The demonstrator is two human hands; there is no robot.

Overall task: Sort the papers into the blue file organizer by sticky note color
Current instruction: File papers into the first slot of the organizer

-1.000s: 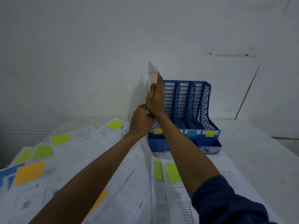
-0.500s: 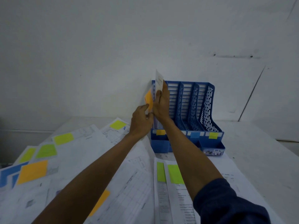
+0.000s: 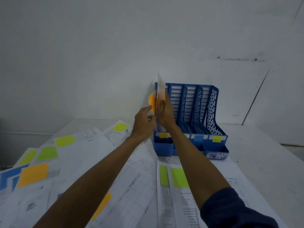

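A blue file organizer [image 3: 212, 111] stands against the wall, its slots tagged with orange [image 3: 163, 135], blue [image 3: 198, 138] and yellow-green [image 3: 216, 139] notes. A white paper [image 3: 160, 87] with an orange sticky note [image 3: 152, 101] stands upright in the leftmost, orange-tagged slot. My right hand [image 3: 165, 111] presses flat on its right face with fingers up. My left hand [image 3: 144, 121] pinches the sheet's left side just below the orange note. The paper's lower part is hidden behind my hands.
Loose papers cover the white table: yellow-green notes [image 3: 65, 141] at the left, an orange one [image 3: 33, 174], blue sheets [image 3: 9, 176] at the far left, another orange note [image 3: 102, 205] under my left arm, green notes [image 3: 179, 177] near my right arm. The wall stands close behind the organizer.
The paper has gone lower into the leftmost slot and its orange note now shows. Both hands came down with it, and the view shifted slightly.
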